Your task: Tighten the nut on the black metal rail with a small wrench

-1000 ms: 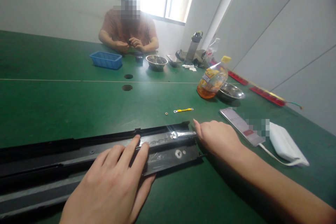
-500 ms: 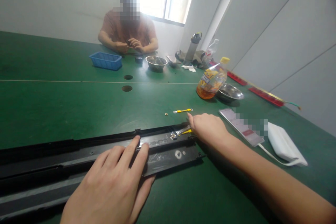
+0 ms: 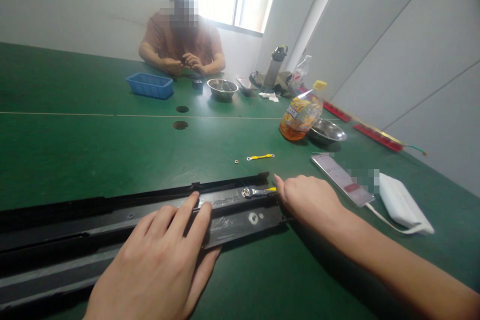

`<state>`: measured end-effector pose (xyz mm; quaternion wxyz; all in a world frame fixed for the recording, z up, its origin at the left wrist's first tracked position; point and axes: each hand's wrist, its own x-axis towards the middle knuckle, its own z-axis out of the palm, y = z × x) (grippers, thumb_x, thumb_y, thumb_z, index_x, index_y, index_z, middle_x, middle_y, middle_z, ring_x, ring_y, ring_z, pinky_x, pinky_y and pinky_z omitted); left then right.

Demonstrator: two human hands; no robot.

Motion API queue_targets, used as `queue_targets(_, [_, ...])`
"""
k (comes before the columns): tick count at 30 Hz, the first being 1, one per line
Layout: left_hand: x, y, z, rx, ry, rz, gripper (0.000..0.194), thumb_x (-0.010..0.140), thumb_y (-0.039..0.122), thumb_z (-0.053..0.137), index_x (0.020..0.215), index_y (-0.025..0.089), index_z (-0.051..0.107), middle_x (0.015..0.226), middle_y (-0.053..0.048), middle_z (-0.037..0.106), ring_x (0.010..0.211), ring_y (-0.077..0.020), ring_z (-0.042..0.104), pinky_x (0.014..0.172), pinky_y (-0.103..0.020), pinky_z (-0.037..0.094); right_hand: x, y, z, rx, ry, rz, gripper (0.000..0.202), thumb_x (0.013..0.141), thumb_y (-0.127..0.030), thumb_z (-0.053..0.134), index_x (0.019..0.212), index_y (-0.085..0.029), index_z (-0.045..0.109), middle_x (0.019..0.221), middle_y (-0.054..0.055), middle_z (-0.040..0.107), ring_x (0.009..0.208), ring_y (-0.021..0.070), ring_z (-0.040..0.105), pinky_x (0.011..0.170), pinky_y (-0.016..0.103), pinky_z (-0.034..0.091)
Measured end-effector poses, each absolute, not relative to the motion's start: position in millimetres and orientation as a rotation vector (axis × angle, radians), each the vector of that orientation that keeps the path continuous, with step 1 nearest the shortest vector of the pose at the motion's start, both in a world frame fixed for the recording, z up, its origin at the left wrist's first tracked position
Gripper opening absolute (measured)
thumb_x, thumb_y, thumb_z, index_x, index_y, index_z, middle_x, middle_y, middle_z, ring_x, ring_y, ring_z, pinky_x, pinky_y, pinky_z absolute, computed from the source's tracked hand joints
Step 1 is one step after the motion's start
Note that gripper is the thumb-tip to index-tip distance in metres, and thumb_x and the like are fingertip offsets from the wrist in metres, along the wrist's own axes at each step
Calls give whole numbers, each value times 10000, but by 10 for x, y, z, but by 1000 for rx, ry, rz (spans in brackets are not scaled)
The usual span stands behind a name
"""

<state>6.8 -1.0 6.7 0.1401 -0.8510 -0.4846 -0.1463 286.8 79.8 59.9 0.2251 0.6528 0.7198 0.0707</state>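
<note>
Slippage was judged the main risk: the wrench (image 3: 258,192) could have ridden off the fastener (image 3: 246,192) if the right hand (image 3: 309,195) had tilted its shaft. The black channel assembly (image 3: 232,229) could have twisted on the bench (image 3: 93,150) had the left hand (image 3: 157,250) eased its pressure. The right hand was clenched around the wrench's handle end; the left hand grasped the black channel assembly, fingers on top, thumb at the near edge. The black channel assembly lay before the person, long axis running left to right, with its visible end pointing right. The wrench lay roughly parallel, head leftward. A yellow lead (image 3: 260,157) lay beyond.
</note>
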Motion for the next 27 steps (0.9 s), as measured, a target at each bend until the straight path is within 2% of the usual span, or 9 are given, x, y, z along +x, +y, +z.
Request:
queue_targets(12, [84,0,91,-2461,-1408,-404,592,930,483,601,1440,183,607,1471,-174,638,1127,-354,641,939,-536,505,2885,1028,508,1870,2038,269,665,1142,-388,263,908,-125,828,923,203,828,882,364,820,748,421,608])
queue_targets(19, [89,5,90,-2458,-1402,-410,581,929,474,605,1436,190,611,1467,-168,644,1133,-355,646,928,-525,508,2838,1167,485,1875,2059,274,636,1140,-372,272,988,-111,832,984,218,829,917,359,818,790,426,604])
queue_targets(27, [82,-5,96,-2463,-1402,-411,589,932,481,598,1440,184,609,1468,-172,641,1132,-350,641,934,-536,518,2866,882,585,1802,2012,239,631,1139,-334,257,953,-138,827,937,192,834,868,384,821,701,430,608])
